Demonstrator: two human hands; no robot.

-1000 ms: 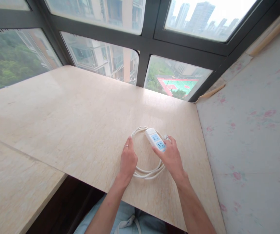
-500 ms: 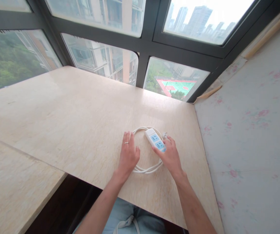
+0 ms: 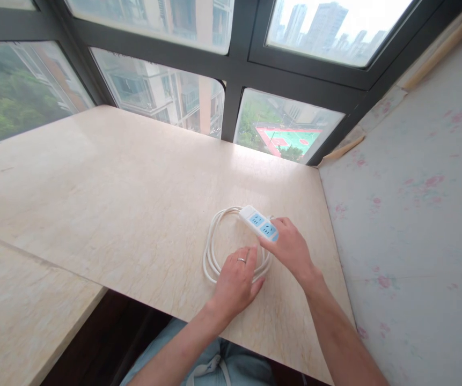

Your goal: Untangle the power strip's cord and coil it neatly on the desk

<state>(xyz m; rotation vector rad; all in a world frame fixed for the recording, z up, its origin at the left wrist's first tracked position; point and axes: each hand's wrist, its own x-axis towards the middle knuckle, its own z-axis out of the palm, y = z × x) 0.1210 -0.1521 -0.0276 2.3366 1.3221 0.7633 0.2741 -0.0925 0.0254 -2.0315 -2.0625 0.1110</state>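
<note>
A white power strip (image 3: 257,221) with blue socket faces lies slantwise over the right upper part of its own coiled white cable (image 3: 210,241). My right hand (image 3: 293,247) grips the strip's lower right end, thumb along the near edge and fingers on the far side. My left hand (image 3: 236,279), with a ring on one finger, is over the near part of the coil. Its thumb and fingers are apart, with some cable showing between them. Part of the coil is hidden under this hand. The plug is mostly hidden behind my right hand.
The coil rests on a beige marble-patterned counter (image 3: 114,187). Dark-framed windows (image 3: 231,102) border its far side, and a flowered wall (image 3: 408,230) rises on the right. An opening (image 3: 97,332) lies below the counter's near edge at left.
My left hand has moved from the coil's left side to its near side, rightward and closer to me. The power strip's gripped end has shifted slightly right and away with my right hand.
</note>
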